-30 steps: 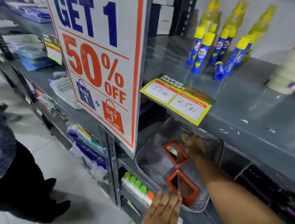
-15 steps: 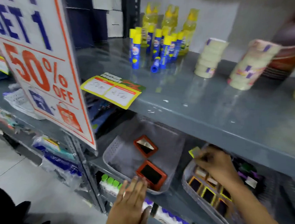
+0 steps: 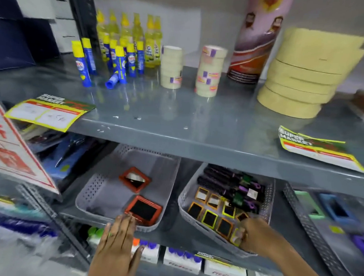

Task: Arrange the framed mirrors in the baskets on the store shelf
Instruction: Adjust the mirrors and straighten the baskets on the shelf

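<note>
Two red framed mirrors (image 3: 135, 182) (image 3: 143, 209) lie flat in the left grey basket (image 3: 86, 196). My left hand (image 3: 118, 241) rests flat on that basket's front rim, fingertips touching the nearer red mirror, holding nothing. The middle basket (image 3: 183, 200) holds several small orange and yellow framed mirrors (image 3: 210, 218) in rows, with purple and green brushes (image 3: 233, 186) behind them. My right hand (image 3: 256, 237) is at this basket's front right corner, fingers curled on a small yellow-framed mirror (image 3: 236, 237) that is partly hidden.
A third basket (image 3: 304, 222) at the right holds a green frame (image 3: 307, 206) and a blue frame (image 3: 336, 209). The shelf above (image 3: 198, 126) overhangs the baskets and carries glue sticks, tape rolls and price tags. A sale sign (image 3: 13, 157) hangs at the left.
My right hand left the left basket and moved right into the middle basket, down to its front corner. My left hand stayed at the left basket's front rim. The view swung right.
</note>
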`<move>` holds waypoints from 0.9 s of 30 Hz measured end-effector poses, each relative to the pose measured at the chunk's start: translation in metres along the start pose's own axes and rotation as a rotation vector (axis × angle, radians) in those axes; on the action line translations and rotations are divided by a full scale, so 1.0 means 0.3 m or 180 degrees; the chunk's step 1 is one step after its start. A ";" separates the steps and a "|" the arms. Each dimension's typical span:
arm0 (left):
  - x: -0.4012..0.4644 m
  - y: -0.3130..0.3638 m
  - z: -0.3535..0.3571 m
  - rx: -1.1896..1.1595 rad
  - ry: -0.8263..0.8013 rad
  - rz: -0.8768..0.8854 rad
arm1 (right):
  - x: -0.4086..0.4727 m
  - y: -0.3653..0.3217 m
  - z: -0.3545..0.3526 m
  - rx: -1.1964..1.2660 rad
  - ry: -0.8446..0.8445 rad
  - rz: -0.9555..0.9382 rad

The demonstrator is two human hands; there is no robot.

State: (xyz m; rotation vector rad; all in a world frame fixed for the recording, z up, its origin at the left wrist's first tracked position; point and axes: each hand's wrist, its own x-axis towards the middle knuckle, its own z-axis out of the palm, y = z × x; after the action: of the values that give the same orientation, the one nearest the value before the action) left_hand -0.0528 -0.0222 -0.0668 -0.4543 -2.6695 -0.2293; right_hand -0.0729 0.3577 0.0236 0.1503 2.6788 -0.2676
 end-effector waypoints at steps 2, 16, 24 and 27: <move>0.001 -0.002 -0.003 0.0065 -0.0055 0.0022 | -0.001 -0.010 0.004 0.0046 0.0081 0.0101; 0.012 0.029 -0.025 0.0021 -0.0398 -0.0170 | 0.080 0.018 -0.047 0.0425 0.0488 0.0551; 0.055 0.122 -0.032 -0.0112 -0.0048 0.0369 | 0.185 0.025 -0.019 0.0217 0.0463 0.0961; 0.067 0.175 -0.046 -0.0233 0.0019 0.0602 | 0.183 0.023 -0.018 0.0165 0.0627 0.1086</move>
State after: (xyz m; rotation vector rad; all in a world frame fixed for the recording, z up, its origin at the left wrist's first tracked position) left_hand -0.0466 0.0291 -0.0410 -0.7232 -2.5977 -0.2712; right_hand -0.1235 0.3690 0.0031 0.6736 2.7781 -0.2234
